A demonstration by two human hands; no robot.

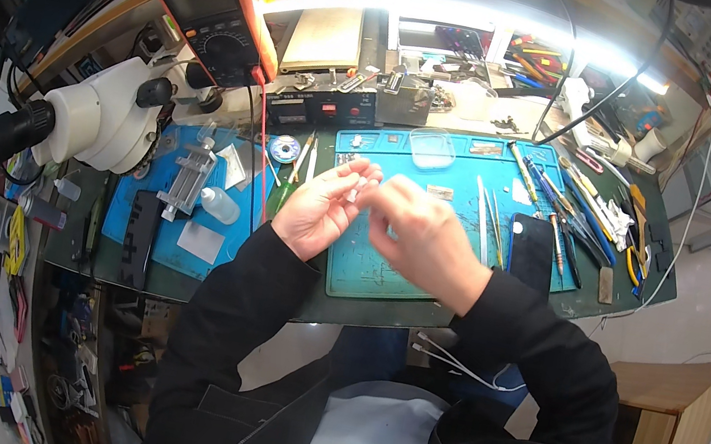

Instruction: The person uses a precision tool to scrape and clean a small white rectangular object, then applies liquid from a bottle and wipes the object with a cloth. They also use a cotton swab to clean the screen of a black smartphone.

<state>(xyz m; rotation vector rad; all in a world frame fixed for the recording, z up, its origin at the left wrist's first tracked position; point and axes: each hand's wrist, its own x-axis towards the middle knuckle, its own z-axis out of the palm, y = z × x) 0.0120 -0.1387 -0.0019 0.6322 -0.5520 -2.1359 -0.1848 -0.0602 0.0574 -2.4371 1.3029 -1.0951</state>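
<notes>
Above the teal work mat (365, 276), both hands meet near its left side. My left hand (318, 216) is turned palm up, its thumb and fingertips pinched round a small whitish piece (355, 192) too tiny to name. Close beside it, my right hand (430, 240) has its fingers curled in and smeared by motion; whatever is between them is hidden. Beyond the hands lies a clear plastic box (432, 148). A small metal plate (440, 192) rests on the mat, and tweezers (482, 218) lie to the right beside a dark phone (532, 253).
An orange multimeter (219, 22) stands at the back left, its red lead hanging down. A white microscope (98, 120) juts in at left, near a metal clamp fixture (188, 178) and a plastic bottle (219, 205). Pliers (631, 266) and several screwdrivers crowd the right.
</notes>
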